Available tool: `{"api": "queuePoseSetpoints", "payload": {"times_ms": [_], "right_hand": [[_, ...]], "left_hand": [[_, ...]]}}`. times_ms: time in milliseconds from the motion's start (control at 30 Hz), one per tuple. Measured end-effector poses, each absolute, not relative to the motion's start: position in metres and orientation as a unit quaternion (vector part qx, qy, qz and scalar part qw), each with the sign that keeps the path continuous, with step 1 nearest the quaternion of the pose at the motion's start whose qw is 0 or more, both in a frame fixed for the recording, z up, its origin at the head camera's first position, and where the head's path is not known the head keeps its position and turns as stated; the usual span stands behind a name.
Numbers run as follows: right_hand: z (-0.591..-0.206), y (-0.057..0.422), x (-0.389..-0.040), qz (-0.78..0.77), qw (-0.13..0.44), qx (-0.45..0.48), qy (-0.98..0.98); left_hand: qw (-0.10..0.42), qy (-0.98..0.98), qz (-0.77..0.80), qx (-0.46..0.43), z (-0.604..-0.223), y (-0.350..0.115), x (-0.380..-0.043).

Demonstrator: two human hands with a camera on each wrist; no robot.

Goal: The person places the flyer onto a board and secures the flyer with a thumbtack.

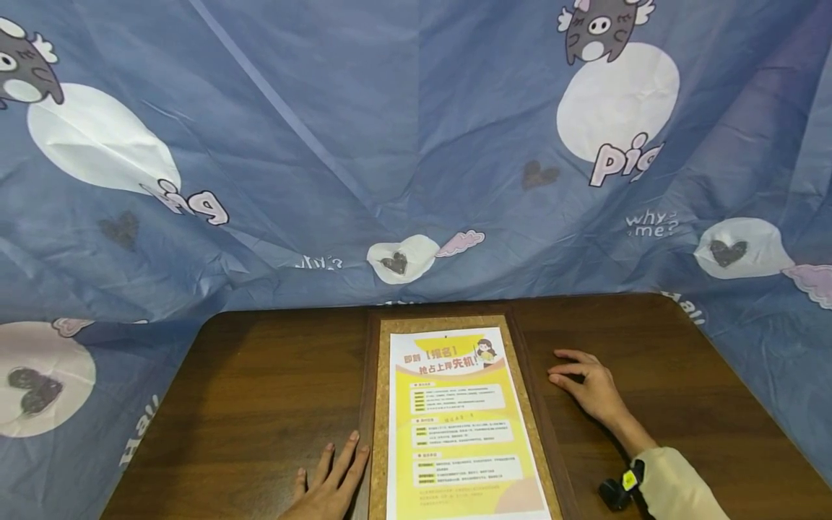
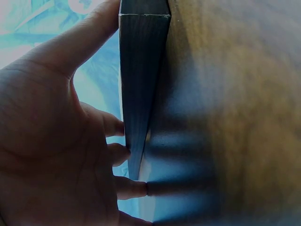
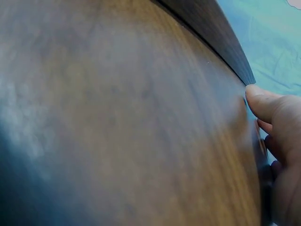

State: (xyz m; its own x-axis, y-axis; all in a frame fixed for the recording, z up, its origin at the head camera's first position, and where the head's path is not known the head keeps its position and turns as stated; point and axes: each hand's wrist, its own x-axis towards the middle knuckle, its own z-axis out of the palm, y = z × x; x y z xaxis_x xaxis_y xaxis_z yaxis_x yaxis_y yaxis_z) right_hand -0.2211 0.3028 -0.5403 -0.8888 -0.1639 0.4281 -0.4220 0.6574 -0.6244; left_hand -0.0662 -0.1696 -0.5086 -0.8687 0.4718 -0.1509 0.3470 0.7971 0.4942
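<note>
A cork board (image 1: 403,325) in a dark wooden frame (image 2: 141,70) lies at the middle of the table. On it is a yellow and white printed poster (image 1: 455,433), with a small dark dot at its top edge. My left hand (image 1: 328,484) lies at the frame's lower left side, fingers extended and spread; in the left wrist view its thumb reaches the frame. My right hand (image 1: 594,390) is over the table on the board's right, apart from the frame. Its fingers are loosely bent, thumb near the fingertips, and nothing shows between them.
The brown wooden table (image 1: 279,375) extends on both sides of the board. Behind it hangs a blue cloth (image 1: 364,144) printed with pigs and hearts. A black device (image 1: 614,495) with a yellow mark sits at my right wrist, by the pale sleeve (image 1: 676,484).
</note>
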Motion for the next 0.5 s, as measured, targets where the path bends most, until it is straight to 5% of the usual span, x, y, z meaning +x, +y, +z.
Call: {"api": "queuePoseSetpoints", "payload": {"times_ms": [500], "right_hand": [[-0.5305,0.3035,-0.2212,0.403,0.163,0.141,-0.89]], "left_hand": [[0.137,0.939,0.232,0.215,-0.508,-0.1683,-0.0675]]}}
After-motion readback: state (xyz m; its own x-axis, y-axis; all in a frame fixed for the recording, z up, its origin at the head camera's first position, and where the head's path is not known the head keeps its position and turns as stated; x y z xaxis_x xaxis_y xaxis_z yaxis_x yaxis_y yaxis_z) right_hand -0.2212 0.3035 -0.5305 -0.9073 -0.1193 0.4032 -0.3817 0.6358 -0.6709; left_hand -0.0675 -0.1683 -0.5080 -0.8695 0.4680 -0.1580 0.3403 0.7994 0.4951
